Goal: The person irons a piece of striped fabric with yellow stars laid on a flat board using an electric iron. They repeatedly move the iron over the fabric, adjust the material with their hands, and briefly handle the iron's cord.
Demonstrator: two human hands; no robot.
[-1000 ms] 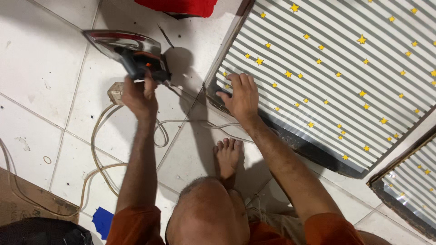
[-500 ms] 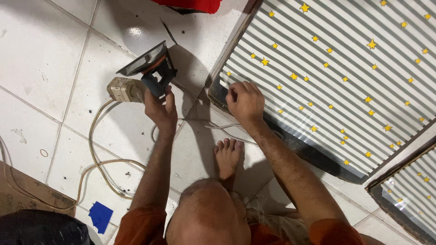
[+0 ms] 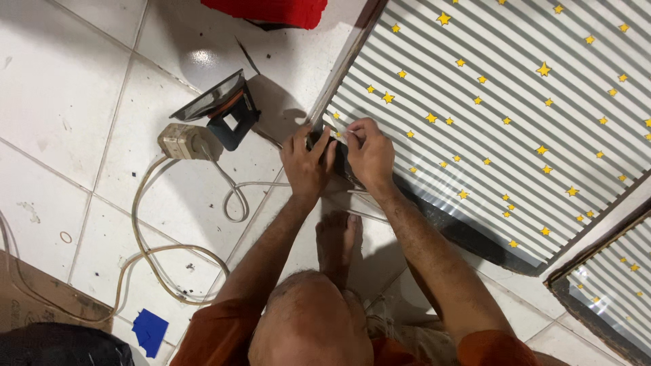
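Just left of your left hand (image 3: pixel 308 163) and right hand (image 3: pixel 369 152), both pinching the striped panel (image 3: pixel 488 102) corner, the upended iron (image 3: pixel 220 108) could tip if its cord (image 3: pixel 234 196) snags.

iron (image 3: pixel 220 112): released, now stood on the floor beside the socket block (image 3: pixel 182 141) | left hand (image 3: pixel 306 163): moved from iron to the striped panel's corner (image 3: pixel 332 125) | right hand (image 3: pixel 369 152): brought close beside the left
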